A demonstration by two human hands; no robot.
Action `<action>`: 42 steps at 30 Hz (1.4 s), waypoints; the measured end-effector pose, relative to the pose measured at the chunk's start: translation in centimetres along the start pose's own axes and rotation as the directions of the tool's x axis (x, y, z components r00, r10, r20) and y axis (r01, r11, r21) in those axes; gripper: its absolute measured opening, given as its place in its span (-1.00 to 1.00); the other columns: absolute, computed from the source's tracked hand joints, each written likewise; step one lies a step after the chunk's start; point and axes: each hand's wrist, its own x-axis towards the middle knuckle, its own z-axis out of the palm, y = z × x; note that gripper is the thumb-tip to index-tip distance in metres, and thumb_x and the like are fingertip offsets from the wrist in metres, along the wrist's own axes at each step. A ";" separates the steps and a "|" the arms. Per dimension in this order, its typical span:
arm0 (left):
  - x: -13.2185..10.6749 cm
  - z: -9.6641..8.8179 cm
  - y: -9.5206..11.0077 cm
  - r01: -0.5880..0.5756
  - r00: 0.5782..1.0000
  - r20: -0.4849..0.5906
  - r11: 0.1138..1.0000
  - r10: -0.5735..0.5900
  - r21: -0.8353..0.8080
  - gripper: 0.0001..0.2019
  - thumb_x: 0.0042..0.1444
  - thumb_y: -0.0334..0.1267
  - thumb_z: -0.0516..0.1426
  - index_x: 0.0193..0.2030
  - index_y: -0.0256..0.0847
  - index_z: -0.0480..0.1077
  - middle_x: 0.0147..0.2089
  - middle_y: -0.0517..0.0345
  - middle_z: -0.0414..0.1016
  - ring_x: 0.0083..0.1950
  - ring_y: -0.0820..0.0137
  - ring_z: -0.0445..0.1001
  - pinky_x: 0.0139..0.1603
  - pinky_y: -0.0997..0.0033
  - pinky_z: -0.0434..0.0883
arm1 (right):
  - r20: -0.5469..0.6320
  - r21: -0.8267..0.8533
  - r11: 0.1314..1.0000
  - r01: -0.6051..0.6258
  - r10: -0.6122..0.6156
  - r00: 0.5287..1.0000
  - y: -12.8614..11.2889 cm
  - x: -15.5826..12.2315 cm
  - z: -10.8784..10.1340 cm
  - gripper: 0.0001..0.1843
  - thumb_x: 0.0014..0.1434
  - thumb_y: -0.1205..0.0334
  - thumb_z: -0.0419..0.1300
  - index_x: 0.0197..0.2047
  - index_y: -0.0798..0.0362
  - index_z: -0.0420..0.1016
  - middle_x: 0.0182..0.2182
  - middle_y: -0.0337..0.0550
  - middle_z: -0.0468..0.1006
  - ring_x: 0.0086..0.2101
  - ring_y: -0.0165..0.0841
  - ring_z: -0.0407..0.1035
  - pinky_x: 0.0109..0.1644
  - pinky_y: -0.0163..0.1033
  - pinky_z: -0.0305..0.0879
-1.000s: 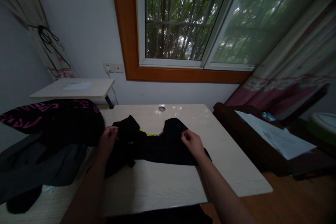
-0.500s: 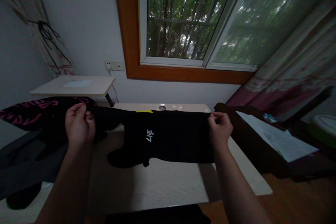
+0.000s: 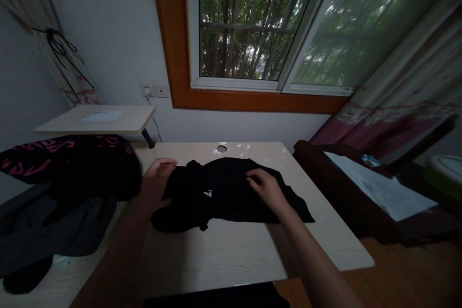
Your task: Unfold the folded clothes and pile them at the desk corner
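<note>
A black garment [image 3: 224, 195] with a small white mark lies bunched on the light wooden table [image 3: 231, 250]. My left hand [image 3: 157, 179] rests on the garment's left edge with its fingers curled over the cloth. My right hand [image 3: 265, 186] lies on the garment's upper right part, fingers bent and pressing on the fabric. Whether either hand pinches the cloth is hard to make out in the dim light.
A pile of dark clothes with pink lettering [image 3: 65, 168] covers the table's left side. A small raised shelf [image 3: 97, 119] stands behind it. A dark cabinet with white papers [image 3: 378, 187] is to the right. The window [image 3: 260, 24] is straight ahead.
Half a second ago both hands held the garment stretched wide above the table. It now lies down on the table, and both hands have come closer together on top of it.
</note>
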 end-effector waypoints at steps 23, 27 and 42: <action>-5.4 4.5 -3.3 -0.397 0.816 0.540 0.478 -0.208 0.783 -0.78 0.32 -0.22 0.02 -0.04 -0.11 0.47 -0.06 0.01 0.55 -0.19 0.23 0.59 -0.27 0.33 0.38 | 0.317 -0.284 0.958 0.049 0.045 0.947 -1.4 -1.3 2.9 -0.72 0.25 0.23 0.26 0.03 -0.09 0.59 -0.07 -0.12 0.59 -0.17 -0.26 0.55 -0.10 -0.24 0.40; -5.7 4.6 -3.0 -0.437 0.818 0.545 0.417 -0.186 0.797 -0.75 0.35 -0.26 -0.05 -0.12 -0.14 0.45 -0.14 0.02 0.55 -0.27 0.25 0.58 -0.34 0.35 0.32 | 0.341 -0.347 0.936 0.061 0.065 0.938 -1.7 -1.2 2.8 -0.80 0.21 0.30 0.25 -0.12 -0.08 0.64 -0.11 -0.14 0.58 -0.22 -0.26 0.54 -0.17 -0.25 0.38; -3.5 1.4 -1.3 -0.278 0.956 0.269 0.642 0.115 0.714 -0.93 0.22 -0.28 0.08 -0.24 -0.12 0.39 -0.20 0.14 0.53 -0.21 0.33 0.51 -0.16 0.35 0.35 | 0.170 -0.381 0.919 0.099 -0.036 0.985 -2.7 0.4 0.5 -0.80 0.31 0.25 0.12 -0.13 -0.03 0.59 -0.19 -0.12 0.60 -0.25 -0.29 0.51 -0.22 -0.26 0.33</action>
